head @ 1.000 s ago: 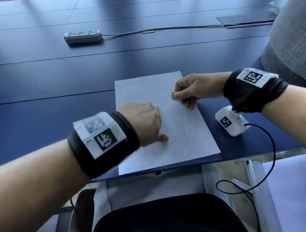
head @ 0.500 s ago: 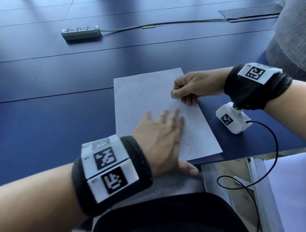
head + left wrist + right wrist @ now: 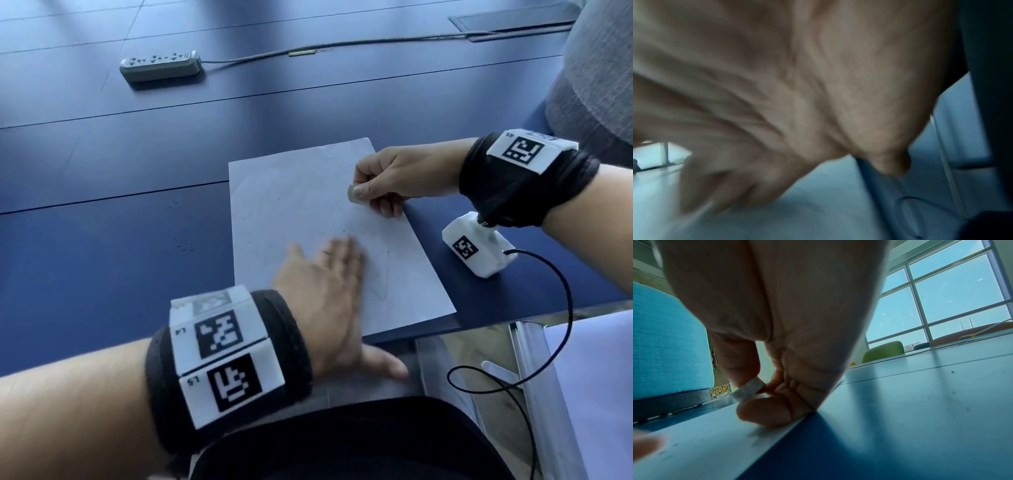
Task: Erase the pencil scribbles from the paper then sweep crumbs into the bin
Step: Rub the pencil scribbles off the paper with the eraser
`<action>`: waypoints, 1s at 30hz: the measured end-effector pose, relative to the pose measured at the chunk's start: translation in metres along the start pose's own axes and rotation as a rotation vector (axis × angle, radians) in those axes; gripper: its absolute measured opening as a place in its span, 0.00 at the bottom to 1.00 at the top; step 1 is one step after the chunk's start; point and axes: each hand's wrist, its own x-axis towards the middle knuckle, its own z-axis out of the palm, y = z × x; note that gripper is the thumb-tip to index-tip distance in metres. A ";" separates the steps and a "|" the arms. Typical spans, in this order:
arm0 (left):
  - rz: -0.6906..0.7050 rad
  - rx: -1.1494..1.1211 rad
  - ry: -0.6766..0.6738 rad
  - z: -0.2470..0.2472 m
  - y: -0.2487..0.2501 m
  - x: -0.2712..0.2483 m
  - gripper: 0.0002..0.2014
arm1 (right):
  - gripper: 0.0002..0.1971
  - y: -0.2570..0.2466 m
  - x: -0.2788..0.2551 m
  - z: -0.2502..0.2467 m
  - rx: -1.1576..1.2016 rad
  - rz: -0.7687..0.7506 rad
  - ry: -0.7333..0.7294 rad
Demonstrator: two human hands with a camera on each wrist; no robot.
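Note:
A white sheet of paper (image 3: 308,205) lies on the dark blue table (image 3: 102,260), with faint pencil lines (image 3: 382,277) near its front right and small dark crumbs (image 3: 274,246) scattered on it. My left hand (image 3: 329,284) lies flat, fingers straight and blurred, on the paper's near part, thumb past the table edge. My right hand (image 3: 387,181) rests at the paper's right edge and pinches a small grey-white eraser (image 3: 352,194) between thumb and forefinger. The right wrist view shows the eraser (image 3: 749,390) held just above the paper (image 3: 701,443). No bin is in view.
A grey power strip (image 3: 161,66) with its cable lies at the back of the table. More crumbs (image 3: 185,245) dot the table left of the paper. A second person's grey sleeve (image 3: 596,68) is at the upper right. A chair frame (image 3: 534,394) stands beyond the table's front edge.
My left hand went from curled on the paper's middle to flat with straight fingers, sliding toward the near edge and back over the paper. The right hand stayed put with the eraser.

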 end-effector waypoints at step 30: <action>-0.106 -0.027 0.244 -0.011 -0.023 0.025 0.54 | 0.07 -0.001 0.001 0.000 0.004 0.025 0.004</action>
